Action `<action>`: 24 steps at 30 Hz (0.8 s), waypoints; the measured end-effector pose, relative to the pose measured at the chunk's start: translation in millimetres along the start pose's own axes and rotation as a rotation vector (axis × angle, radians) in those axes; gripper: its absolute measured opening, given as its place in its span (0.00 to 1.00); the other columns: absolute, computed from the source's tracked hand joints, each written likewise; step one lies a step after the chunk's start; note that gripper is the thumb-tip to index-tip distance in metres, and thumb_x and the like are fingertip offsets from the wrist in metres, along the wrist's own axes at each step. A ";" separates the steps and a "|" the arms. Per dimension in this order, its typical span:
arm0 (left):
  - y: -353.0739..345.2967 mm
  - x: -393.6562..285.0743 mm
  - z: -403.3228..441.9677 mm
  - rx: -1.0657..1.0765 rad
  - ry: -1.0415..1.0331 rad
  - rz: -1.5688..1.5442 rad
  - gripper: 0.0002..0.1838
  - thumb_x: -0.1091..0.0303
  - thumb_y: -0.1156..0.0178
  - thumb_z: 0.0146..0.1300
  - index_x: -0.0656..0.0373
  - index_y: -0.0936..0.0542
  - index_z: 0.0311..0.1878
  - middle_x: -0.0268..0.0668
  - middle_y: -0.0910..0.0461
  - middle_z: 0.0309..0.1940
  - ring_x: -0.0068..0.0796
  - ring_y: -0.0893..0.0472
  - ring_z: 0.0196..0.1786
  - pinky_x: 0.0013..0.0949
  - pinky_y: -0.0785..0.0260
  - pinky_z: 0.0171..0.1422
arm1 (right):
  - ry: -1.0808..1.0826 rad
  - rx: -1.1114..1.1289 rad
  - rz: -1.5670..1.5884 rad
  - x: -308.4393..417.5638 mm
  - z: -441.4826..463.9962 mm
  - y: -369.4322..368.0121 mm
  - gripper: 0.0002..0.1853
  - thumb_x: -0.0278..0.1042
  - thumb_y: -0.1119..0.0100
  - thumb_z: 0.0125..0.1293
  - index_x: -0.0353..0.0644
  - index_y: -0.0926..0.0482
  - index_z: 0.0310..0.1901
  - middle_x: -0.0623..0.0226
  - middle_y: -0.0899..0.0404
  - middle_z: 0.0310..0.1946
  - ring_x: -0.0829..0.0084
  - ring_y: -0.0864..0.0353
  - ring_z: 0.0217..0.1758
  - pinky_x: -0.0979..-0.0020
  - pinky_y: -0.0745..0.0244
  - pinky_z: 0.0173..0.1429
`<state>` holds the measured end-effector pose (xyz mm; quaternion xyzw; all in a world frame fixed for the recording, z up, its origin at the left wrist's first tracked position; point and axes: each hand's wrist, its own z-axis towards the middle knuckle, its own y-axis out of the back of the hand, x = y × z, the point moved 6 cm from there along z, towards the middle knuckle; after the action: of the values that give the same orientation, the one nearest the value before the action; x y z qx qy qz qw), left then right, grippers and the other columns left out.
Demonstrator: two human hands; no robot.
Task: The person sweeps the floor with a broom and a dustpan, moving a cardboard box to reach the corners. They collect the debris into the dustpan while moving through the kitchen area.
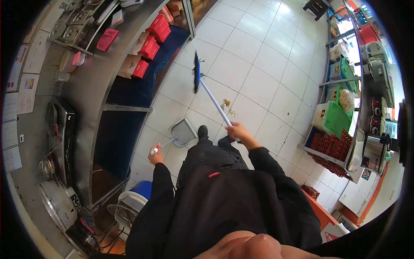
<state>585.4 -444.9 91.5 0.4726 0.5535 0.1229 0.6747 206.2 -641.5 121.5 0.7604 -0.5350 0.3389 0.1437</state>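
Observation:
In my right hand (239, 133) is the pale handle of a broom (211, 96). Its blue head with dark bristles points away from me, near the counter's base. My left hand (155, 154) is wrapped round the handle of a grey long-handled dustpan (183, 131). The pan lies at floor level, just left of my dark shoe (202, 131). A small scatter of yellowish-brown debris (227, 103) lies on the white tiles, right of the broom handle. The broom head is apart from that debris.
A steel counter (97, 93) runs along the left, with red boxes (151, 46) on its lower shelf. On the right stands a shelf rack with green-lidded bins (338, 118) and dark red stacked items (332, 149). A blue-and-white bucket (138, 194) is beside my left arm. A dark stool (317, 7) stands far ahead.

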 end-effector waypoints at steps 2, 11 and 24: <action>4.7 -3.2 -1.6 -0.001 0.002 0.010 0.12 0.58 0.37 0.46 0.56 0.21 0.25 0.36 0.22 0.21 0.30 0.23 0.25 0.31 0.33 0.30 | -0.036 0.058 0.150 -3.2 40.9 -11.0 0.04 0.28 0.50 0.54 0.38 0.31 0.31 0.75 0.37 0.13 0.84 0.41 0.10 0.81 0.46 0.12; 16.7 -16.5 0.1 0.007 -0.016 0.011 0.12 0.57 0.38 0.46 0.56 0.21 0.25 0.36 0.22 0.21 0.31 0.23 0.25 0.31 0.32 0.31 | -0.406 0.136 0.684 -99.5 67.0 18.3 0.09 0.31 0.55 0.59 0.44 0.37 0.22 0.79 0.39 0.10 0.89 0.43 0.08 0.86 0.47 0.10; -48.5 -78.9 31.7 0.121 -0.256 -0.006 0.13 0.55 0.37 0.44 0.55 0.22 0.23 0.37 0.23 0.20 0.34 0.23 0.26 0.33 0.33 0.30 | -0.495 -0.151 0.771 -178.1 -109.5 93.6 0.05 0.31 0.54 0.58 0.45 0.37 0.27 0.79 0.38 0.14 0.89 0.45 0.08 0.85 0.51 0.11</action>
<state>567.2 -540.5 101.8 0.5227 0.4709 0.0259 0.7102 46.1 -486.5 68.6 0.5516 -0.8199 0.1362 -0.0698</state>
